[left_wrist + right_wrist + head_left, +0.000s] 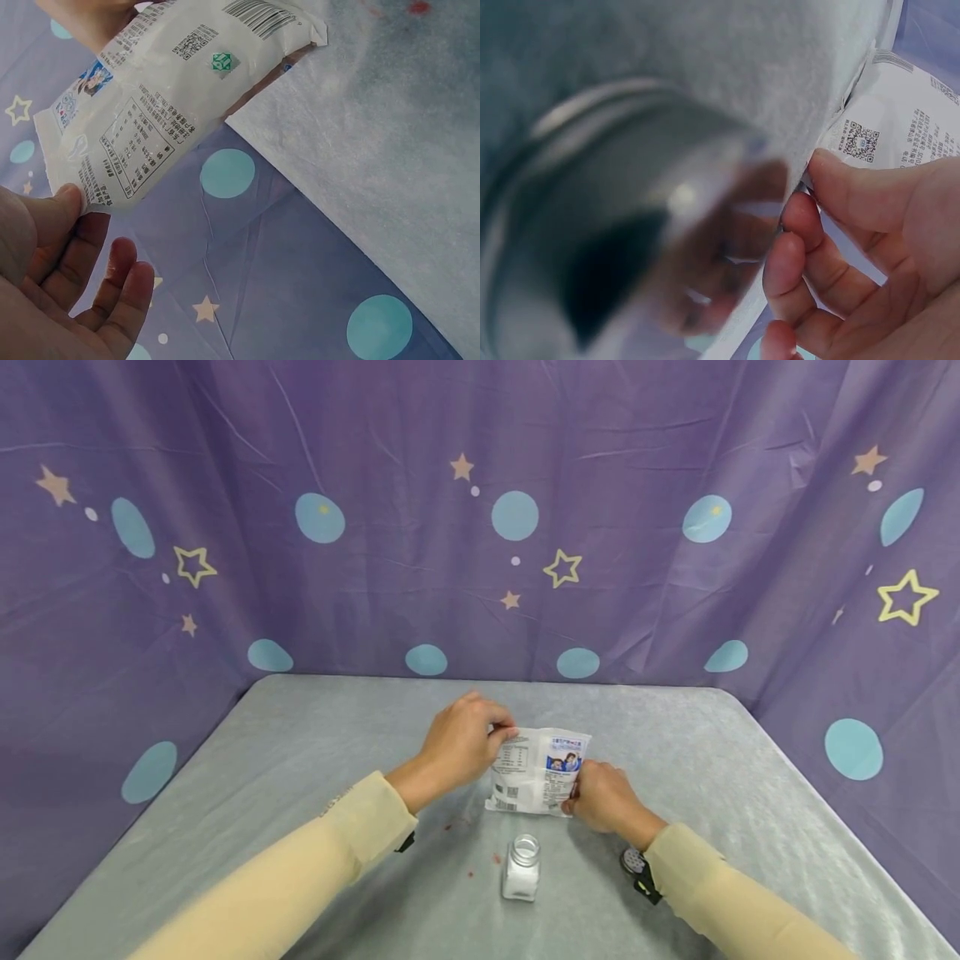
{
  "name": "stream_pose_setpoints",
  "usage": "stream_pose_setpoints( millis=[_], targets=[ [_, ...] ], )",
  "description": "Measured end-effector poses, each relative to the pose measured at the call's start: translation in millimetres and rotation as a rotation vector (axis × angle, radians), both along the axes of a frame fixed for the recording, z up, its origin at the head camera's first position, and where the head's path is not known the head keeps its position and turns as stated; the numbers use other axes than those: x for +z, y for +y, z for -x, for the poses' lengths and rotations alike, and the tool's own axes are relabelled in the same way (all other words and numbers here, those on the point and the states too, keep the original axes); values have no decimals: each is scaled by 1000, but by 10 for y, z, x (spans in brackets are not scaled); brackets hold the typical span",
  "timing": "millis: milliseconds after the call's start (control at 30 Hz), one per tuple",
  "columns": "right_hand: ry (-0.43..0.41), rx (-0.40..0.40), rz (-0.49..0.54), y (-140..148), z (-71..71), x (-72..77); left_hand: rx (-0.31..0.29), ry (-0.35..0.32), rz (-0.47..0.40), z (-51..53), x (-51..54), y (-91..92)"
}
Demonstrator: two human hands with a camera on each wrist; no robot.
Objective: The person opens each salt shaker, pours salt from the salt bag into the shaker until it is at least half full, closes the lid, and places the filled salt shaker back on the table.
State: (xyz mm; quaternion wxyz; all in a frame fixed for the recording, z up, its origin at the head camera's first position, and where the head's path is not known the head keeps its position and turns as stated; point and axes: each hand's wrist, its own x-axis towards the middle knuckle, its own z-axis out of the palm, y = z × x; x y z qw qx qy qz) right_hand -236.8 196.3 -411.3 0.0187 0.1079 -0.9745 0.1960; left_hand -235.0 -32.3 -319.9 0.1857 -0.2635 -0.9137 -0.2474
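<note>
A white printed packet [531, 777] is held up above the table by both hands. My left hand [463, 739] pinches its upper left corner; in the left wrist view the left hand [67, 277] has thumb and index finger on the corner of the packet [172, 105], other fingers loosely bent. My right hand [606, 795] grips the packet's right side near the bottom. In the right wrist view the thumb and fingers of the right hand [862, 240] pinch the edge of the packet [900, 112]. An uncapped glass jar [521, 870] with white contents stands nearer the front.
Beside the right wrist lies a perforated round metal lid or shaker top [633, 861]; a blurred shiny metal object [615, 225] fills the right wrist view's left side. Small red specks [497, 859] dot the grey-covered table [337, 727]. A purple patterned curtain [420, 527] surrounds it.
</note>
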Motion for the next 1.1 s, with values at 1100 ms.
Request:
stream_pose_setpoints(
  millis=[1100],
  targets=[
    [-75, 37, 93, 83, -3, 22, 29, -65, -38, 6, -17, -88]
  ],
)
